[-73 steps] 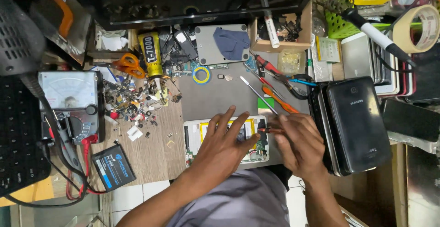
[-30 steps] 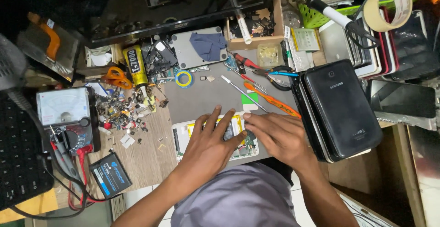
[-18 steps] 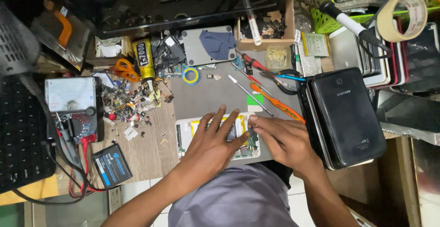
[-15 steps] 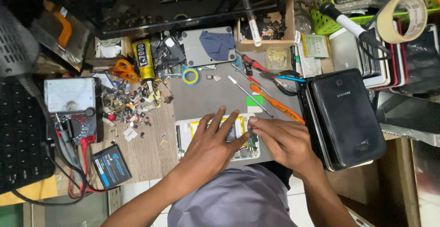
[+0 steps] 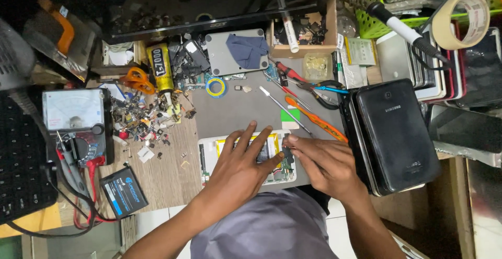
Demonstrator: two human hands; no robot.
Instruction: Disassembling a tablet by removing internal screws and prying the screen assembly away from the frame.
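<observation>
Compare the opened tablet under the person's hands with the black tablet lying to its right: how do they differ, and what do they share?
The opened tablet has its back off, showing a yellow-edged battery and circuit board; the black tablet is closed. The left hand and right hand rest on the opened tablet; the black tablet lies untouched on a stack. Both lie flat.

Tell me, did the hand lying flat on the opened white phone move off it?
No. The left hand stays spread flat over the opened white phone on the grey work mat, as before.
</observation>
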